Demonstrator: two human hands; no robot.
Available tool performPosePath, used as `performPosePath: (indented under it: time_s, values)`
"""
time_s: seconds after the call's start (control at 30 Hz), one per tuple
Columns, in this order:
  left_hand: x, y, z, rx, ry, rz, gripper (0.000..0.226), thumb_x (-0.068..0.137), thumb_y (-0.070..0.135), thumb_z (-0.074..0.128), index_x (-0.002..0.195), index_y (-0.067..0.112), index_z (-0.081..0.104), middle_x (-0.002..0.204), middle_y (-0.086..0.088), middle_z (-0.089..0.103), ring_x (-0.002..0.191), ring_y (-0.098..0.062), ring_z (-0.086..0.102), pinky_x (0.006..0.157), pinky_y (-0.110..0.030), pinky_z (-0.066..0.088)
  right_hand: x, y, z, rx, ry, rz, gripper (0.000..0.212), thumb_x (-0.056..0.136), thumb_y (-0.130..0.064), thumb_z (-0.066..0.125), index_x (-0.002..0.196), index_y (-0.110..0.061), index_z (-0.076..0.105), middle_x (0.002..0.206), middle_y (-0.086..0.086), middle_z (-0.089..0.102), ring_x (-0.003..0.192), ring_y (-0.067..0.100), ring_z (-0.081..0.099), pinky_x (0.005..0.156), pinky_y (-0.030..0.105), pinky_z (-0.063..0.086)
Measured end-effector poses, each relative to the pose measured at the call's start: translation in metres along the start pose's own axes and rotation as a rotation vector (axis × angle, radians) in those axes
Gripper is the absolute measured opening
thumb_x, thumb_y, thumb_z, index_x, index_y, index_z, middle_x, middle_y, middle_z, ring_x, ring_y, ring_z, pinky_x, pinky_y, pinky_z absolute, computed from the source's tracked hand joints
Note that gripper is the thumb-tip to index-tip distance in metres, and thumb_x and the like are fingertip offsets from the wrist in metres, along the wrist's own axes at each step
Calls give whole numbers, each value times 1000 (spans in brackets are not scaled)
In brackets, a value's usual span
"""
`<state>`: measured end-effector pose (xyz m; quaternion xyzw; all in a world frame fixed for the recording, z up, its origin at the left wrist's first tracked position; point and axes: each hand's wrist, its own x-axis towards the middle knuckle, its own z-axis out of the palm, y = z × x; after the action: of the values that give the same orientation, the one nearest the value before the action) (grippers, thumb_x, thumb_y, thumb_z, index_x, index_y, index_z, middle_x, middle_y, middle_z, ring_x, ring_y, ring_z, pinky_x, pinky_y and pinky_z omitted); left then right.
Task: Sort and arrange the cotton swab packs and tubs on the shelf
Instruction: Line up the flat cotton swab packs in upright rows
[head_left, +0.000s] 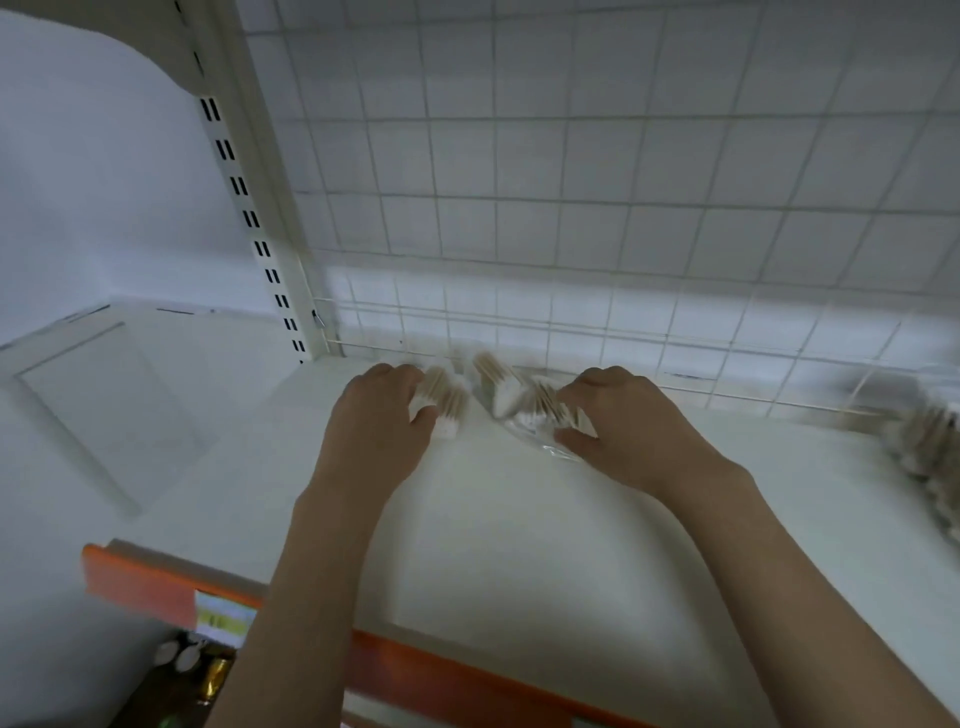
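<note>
Fixtures and background stock, blurred view.
White wire grid panel (571, 182) stands just beyond the fingers; slotted upright post (249, 218) rises to their left. Orange price rail (415, 670) with a yellow-white label (221, 618) runs well below them. Bottle tops (182, 657) show under the label, indistinct.

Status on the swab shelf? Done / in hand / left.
Done: nothing looks lined up yet.
In hand: left hand and right hand each grip cotton swab packs clustered at the back of the shelf, near the wire grid.
Left: that cluster, plus a blurred pile of packs at the right edge. No tubs clearly visible.
</note>
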<state>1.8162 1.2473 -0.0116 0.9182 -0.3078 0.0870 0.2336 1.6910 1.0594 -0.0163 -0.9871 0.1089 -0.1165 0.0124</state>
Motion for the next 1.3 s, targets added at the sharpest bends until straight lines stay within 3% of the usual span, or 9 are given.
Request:
performPosePath:
  time_s: [0.17, 0.33, 0.53, 0.67, 0.77, 0.9, 1.1, 1.2, 1.3]
  values:
    - [26, -10, 9, 19, -47, 40, 41, 88, 27, 58, 124, 9, 53, 114, -8, 56, 108, -26, 51, 83, -28, 37, 21, -16, 16, 26, -103, 95, 58, 79, -57, 60, 123, -20, 50, 119, -2, 49, 113, 18, 44, 90, 29, 37]
    - [51, -3, 22, 13, -101, 61, 50, 88, 39, 57, 126, 6, 47, 123, -11, 50, 117, -27, 45, 95, -33, 37, 30, -22, 31, 105, -161, 177, 69, 75, -57, 63, 128, -17, 44, 121, 0, 42, 115, 19, 40, 95, 31, 39]
    - [60, -4, 41, 209, -172, 64, 38, 89, 43, 48, 111, 11, 50, 109, -10, 61, 104, -28, 55, 85, -37, 43, 37, -19, 42, 101, -93, 202, 45, 87, -31, 57, 125, -11, 43, 121, 5, 41, 115, 24, 39, 94, 31, 40]
    - [58, -3, 43, 148, -152, 77, 40, 92, 37, 47, 122, 11, 45, 115, -9, 59, 107, -28, 56, 86, -36, 42, 36, -16, 40, 121, -54, 235, 43, 85, -12, 47, 128, -11, 39, 118, 8, 48, 110, 26, 42, 83, 30, 41]
    - [50, 1, 39, 43, -121, 56, 45, 92, 27, 48, 132, 10, 38, 124, -11, 55, 114, -28, 53, 87, -33, 41, 27, -15, 34, 141, 19, 249, 39, 85, -15, 46, 123, -12, 37, 112, 7, 54, 101, 25, 47, 67, 29, 35]
    - [30, 9, 30, -56, -42, 50, 52, 91, 24, 52, 138, 15, 34, 124, -10, 51, 114, -26, 49, 77, -25, 32, 5, -12, 22, 168, 131, 268, 34, 89, -22, 44, 122, -15, 36, 107, 2, 59, 96, 26, 51, 67, 29, 35]
    - [-11, 44, 25, -273, 24, 98, 46, 84, 12, 57, 129, 16, 49, 119, -8, 45, 97, -21, 49, 75, -21, 32, -44, 0, 1, 230, 238, 301, 22, 92, -21, 37, 113, -17, 39, 65, -5, 45, 65, 18, 44, 54, 33, 32]
    - [-31, 70, 29, -335, 60, 131, 41, 83, 12, 59, 123, 18, 53, 119, -2, 45, 87, -11, 45, 76, -17, 31, -74, 10, -11, 354, 206, 320, 13, 92, -21, 37, 102, -14, 42, 68, -4, 51, 63, 11, 46, 56, 24, 36]
    - [-51, 100, 35, -371, 74, 139, 38, 83, 12, 60, 119, 20, 55, 121, 3, 45, 93, -13, 50, 73, -12, 26, -107, 24, -22, 378, 170, 339, 13, 86, -27, 47, 94, -18, 42, 76, -7, 50, 70, 5, 47, 55, 16, 35]
